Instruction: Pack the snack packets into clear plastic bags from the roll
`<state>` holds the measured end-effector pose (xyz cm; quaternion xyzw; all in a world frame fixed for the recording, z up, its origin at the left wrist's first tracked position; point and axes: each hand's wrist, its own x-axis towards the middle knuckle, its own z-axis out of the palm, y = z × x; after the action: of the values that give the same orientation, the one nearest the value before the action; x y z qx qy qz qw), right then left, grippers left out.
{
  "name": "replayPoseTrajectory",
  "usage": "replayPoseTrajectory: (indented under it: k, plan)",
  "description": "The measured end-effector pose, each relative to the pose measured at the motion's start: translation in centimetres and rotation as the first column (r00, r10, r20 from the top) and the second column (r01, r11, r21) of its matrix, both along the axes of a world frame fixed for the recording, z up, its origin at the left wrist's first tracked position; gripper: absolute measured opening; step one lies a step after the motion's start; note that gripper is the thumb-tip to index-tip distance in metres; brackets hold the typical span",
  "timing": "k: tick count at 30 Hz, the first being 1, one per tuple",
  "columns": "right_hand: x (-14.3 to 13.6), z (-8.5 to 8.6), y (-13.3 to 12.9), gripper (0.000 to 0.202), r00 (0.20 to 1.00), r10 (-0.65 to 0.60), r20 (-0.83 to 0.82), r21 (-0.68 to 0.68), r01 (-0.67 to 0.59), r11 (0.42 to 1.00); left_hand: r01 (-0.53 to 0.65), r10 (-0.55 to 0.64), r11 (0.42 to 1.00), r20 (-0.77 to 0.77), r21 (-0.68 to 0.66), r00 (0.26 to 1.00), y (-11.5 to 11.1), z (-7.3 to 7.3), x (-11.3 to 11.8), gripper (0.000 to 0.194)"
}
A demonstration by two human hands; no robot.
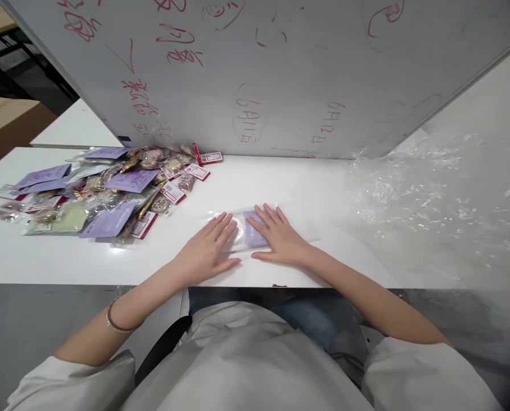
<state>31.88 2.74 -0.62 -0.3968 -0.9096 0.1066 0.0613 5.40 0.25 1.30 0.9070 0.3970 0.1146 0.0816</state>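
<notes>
A clear plastic bag [237, 242] lies flat on the white table [182, 260] in front of me, with a purple packet [253, 235] inside it. My left hand [207, 248] rests on the bag's left part, fingers stretched out. Spread over the purple packet and the bag's right part is my right hand [283, 237], palm down. It covers some of the packet. Neither hand grips anything.
At the left is a heap of small bagged items with red-edged labels and purple packets [130, 180]. Many clear plastic bags [426, 205] are piled at the right. A whiteboard [289, 74] with red writing stands along the table's back.
</notes>
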Motion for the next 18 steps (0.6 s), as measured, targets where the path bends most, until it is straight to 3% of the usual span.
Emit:
replayPoseTrajectory:
  k: [4, 8, 13, 18]
  plan:
    - [-0.4, -0.1, 0.2, 0.091, 0.999, -0.052, 0.014, -0.003, 0.052, 0.999, -0.072, 0.069, 0.997, -0.089, -0.034, 0.994, -0.1, -1.5, -0.5, 0.065]
    - [-0.7, 0.1, 0.2, 0.085, 0.995, -0.089, 0.039, -0.008, 0.089, 0.996, -0.153, 0.157, 0.987, -0.107, 0.042, 0.982, 1.0, -2.6, -1.2, 0.058]
    - [-1.1, 0.0, 0.0, 0.083, 0.992, -0.118, 0.053, 0.007, 0.118, 0.993, -0.223, 0.242, 0.942, -0.047, 0.251, 0.969, 1.5, -2.0, -1.3, 0.055]
    - [-1.1, -0.1, 0.1, 0.081, 0.993, -0.110, 0.036, 0.030, 0.109, 0.994, -0.330, 0.287, 0.863, 0.168, 0.382, 0.943, 1.7, -1.4, -0.3, 0.076]
